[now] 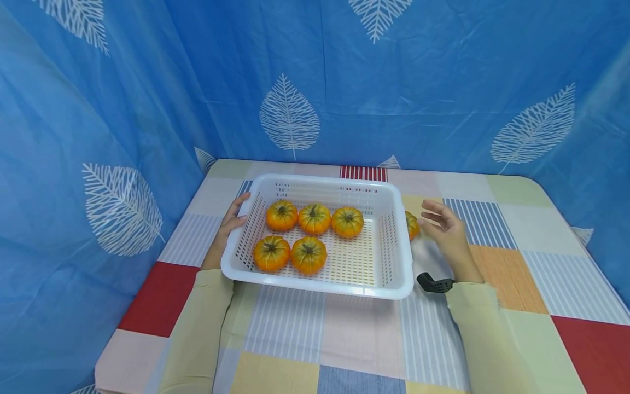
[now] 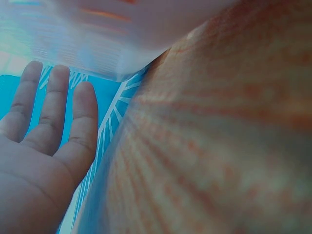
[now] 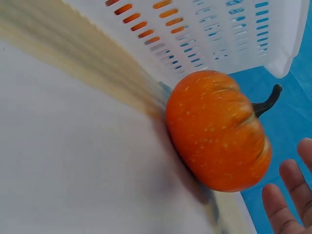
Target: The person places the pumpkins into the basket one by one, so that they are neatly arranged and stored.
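Note:
A white plastic basket (image 1: pixel 339 284) with slotted walls sits on the table, and several small orange-and-green pumpkins (image 1: pixel 308 255) lie in it. My left hand (image 1: pixel 227 230) is at the basket's left side, close to the rim. In the left wrist view the fingers (image 2: pixel 84 114) of that hand extend beside the basket wall (image 2: pixel 97 48). Just outside the basket's right wall lies one more pumpkin (image 3: pixel 219 131), its dark stem turned sideways. My right hand (image 1: pixel 448 234) is right next to this pumpkin, fingers spread and slightly bent, holding nothing.
A patchwork-checked cloth (image 1: pixel 364 334) covers the table. Behind the table and along its left side hangs a blue curtain (image 1: pixel 418 109) with white leaf prints. A black band (image 1: pixel 434 283) is on the right wrist.

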### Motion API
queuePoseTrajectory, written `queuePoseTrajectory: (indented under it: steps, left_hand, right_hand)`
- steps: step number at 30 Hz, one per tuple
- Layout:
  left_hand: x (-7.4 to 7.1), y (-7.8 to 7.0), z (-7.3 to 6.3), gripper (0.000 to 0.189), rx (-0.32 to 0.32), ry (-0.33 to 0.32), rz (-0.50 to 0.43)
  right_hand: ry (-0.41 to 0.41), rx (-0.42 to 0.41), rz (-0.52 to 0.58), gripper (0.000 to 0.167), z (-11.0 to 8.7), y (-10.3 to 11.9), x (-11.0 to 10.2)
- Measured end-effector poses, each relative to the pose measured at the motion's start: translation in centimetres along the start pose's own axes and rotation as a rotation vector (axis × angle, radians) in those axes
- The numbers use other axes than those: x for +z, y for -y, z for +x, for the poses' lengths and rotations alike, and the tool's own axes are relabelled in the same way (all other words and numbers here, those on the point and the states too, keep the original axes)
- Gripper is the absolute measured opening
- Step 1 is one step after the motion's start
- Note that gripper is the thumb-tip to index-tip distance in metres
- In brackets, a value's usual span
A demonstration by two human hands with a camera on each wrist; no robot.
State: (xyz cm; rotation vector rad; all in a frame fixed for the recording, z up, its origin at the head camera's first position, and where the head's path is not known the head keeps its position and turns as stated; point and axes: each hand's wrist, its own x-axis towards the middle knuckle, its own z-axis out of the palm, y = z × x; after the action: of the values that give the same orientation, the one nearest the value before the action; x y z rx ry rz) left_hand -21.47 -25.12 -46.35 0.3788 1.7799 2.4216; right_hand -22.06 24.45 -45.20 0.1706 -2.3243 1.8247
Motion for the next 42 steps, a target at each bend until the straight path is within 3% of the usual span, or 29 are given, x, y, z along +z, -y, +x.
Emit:
queuePoseTrajectory:
  steps: [10,21,32,42]
  left_hand:
    - [0.2,-0.2,0.0,0.061,-0.013,-0.013,-0.004]
    - [0.3,-0.4,-0.1,0.062,-0.037,-0.018,0.024]
    - [0.1,-0.4,-0.5,0.062,-0.039,-0.003,0.038]
    - [0.1,-0.2,-0.3,0.062,-0.023,-0.022,0.004]
  right_hand:
    - [0.043,0.050,0.036,0.051,0.0,-1.3,0.3]
    - [0.116,0.161,0.023,0.074,-0.3,-2.0,0.4]
    - [0.162,0.165,-0.011,0.075,-0.4,-2.5,0.7]
    - [0.202,0.146,-0.146,0.082,0.0,-2.7,1.1]
